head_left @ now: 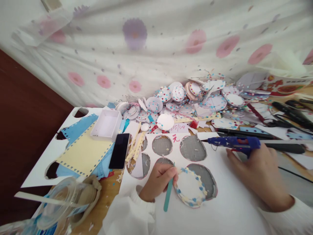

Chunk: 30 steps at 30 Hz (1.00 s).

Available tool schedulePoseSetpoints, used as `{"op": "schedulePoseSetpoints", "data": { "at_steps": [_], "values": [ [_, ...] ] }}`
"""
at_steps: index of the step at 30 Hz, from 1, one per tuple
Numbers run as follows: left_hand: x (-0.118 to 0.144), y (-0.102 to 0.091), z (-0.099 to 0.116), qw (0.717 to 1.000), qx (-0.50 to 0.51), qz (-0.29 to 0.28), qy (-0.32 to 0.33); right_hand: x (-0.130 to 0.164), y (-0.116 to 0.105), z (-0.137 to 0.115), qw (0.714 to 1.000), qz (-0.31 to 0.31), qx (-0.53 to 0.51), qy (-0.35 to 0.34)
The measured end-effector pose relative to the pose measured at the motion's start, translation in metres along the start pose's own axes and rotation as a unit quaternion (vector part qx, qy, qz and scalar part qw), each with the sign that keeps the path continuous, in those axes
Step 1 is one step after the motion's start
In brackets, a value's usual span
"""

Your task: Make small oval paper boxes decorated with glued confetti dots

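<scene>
Cloth, white with pink and purple flower prints (171,42), hangs blurred across the whole back of the scene and hides whatever stands behind it. Below it the wooden table (109,192) is almost wholly buried; only a bare patch shows near the front left. The large white card sheet with round holes cut out (234,202) runs off the bottom edge, and both white sleeves are cut off there too. A heap of round paper discs dotted with tiny coloured hearts (186,98) lies along the cloth, too jumbled to count. At the right edge black-handled tools (290,114) are blurred and hard to identify. At the bottom left a roll of clear tape (61,199) is smeared by closeness to the lens and partly out of frame.

The small white open box (106,125) sits on yellow and blue perforated sheets (83,153); its inside looks bare. A black phone (119,150) lies just beside it.

The right hand (261,176) rests on the card with fingers closed on the blue glue gun (234,142), nozzle pointing left. The left hand (158,181) pinches a teal flat stick (168,192), its tip touching the rim of the round white disc edged with small hearts (190,187), which lies over a hole in the card
</scene>
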<state>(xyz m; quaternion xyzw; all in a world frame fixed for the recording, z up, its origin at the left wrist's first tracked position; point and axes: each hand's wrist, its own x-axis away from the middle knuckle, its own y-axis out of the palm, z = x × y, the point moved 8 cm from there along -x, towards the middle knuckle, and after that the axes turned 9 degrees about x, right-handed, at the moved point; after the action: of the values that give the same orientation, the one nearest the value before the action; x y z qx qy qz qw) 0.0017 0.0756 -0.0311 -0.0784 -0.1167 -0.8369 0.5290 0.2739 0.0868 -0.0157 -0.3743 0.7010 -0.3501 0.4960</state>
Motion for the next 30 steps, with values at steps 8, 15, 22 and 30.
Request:
{"op": "schedulePoseSetpoints", "data": {
  "at_steps": [8, 15, 22, 30],
  "values": [
    [-0.001, -0.019, 0.000, 0.990, 0.086, 0.100, 0.050, 0.001, 0.011, 0.008, 0.991, -0.016, 0.130, -0.015],
    [0.000, -0.022, 0.007, 0.979, 0.110, 0.155, 0.073, 0.025, -0.032, 0.011, 0.996, 0.055, 0.056, -0.042],
    [0.013, 0.014, 0.029, 0.983, 0.080, 0.160, 0.033, 0.063, -0.068, -0.053, 0.934, 0.019, -0.223, -0.277],
    [0.015, 0.051, 0.031, 0.978, 0.135, 0.156, -0.033, 0.070, -0.072, -0.104, 0.872, 0.017, -0.410, -0.265]
  ]
}}
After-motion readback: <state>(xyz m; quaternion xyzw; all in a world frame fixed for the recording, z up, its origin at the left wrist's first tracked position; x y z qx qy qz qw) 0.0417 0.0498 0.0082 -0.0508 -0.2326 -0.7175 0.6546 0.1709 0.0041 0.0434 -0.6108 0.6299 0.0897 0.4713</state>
